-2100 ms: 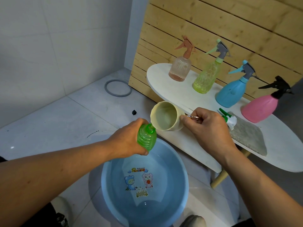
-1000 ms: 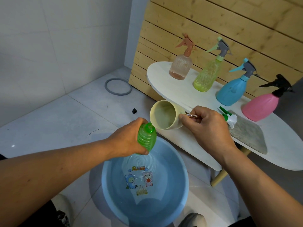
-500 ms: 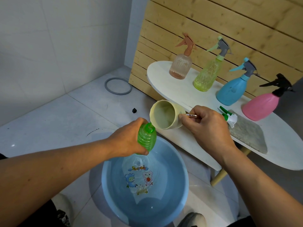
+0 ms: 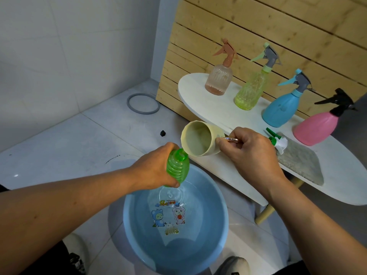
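Bottle (image 4: 177, 169), green, ribbed: no spray head fitted, neck open and uppermost, body leaning slightly. Clasped in left grip (image 4: 155, 168), fingers and thumb curled round ribbed body, neck protruding past thumb side. Held in air off near edge of worktop (image 4: 210, 110), above far rim of basin (image 4: 210, 235).

Cup (image 4: 198, 140), cream, faceted: tipped on side, mouth turned left and toward camera, lower lip touching bottle neck. Carried by right grip (image 4: 252, 153), thumb and fingers pinching thin metallic handle at cup's right side. Cup just left of that grip, clear of palm, over near edge of worktop. Contents of cup not discernible.

Basin, blue, round: on floor below both grips, holding water, cartoon print on bottom, ripples directly under bottle.

Worktop, white, oval: set against slatted wooden wall. Along far edge, left to right, all upright and apart:
- peach sprayer (image 4: 218, 80)
- yellow-green sprayer (image 4: 250, 94)
- blue sprayer (image 4: 280, 110)
- pink sprayer (image 4: 315, 128)

Toward near edge, just right of right grip: loose spray head (image 4: 278, 141), green and white, lying on left end of grey cloth (image 4: 297, 161).

Floor, pale tile: grey ring (image 4: 128, 101) near wall corner; small black piece (image 4: 162, 133) between ring and cup.
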Available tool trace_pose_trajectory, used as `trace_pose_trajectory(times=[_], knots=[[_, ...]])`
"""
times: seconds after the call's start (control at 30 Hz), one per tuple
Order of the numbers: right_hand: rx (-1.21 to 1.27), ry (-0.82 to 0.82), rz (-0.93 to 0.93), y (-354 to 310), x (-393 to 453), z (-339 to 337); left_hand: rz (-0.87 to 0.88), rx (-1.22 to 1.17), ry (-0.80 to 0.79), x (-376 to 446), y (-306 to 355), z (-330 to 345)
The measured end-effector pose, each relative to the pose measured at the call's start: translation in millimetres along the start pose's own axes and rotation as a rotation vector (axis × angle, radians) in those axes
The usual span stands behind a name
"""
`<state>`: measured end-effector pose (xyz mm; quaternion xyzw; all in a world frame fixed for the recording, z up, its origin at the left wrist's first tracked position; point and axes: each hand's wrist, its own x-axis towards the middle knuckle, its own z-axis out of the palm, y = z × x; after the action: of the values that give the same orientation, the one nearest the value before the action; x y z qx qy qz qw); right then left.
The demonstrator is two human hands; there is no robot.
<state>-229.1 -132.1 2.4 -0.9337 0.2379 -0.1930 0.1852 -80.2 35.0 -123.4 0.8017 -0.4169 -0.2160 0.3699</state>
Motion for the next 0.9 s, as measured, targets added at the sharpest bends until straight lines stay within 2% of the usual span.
trace_pose_trajectory(times=[0.9], knots=[[-0.031,0.036,-0.065,4.3,0.8,3.6,-0.012,0.024,-0.006,-0.5,-0.2,0.9]])
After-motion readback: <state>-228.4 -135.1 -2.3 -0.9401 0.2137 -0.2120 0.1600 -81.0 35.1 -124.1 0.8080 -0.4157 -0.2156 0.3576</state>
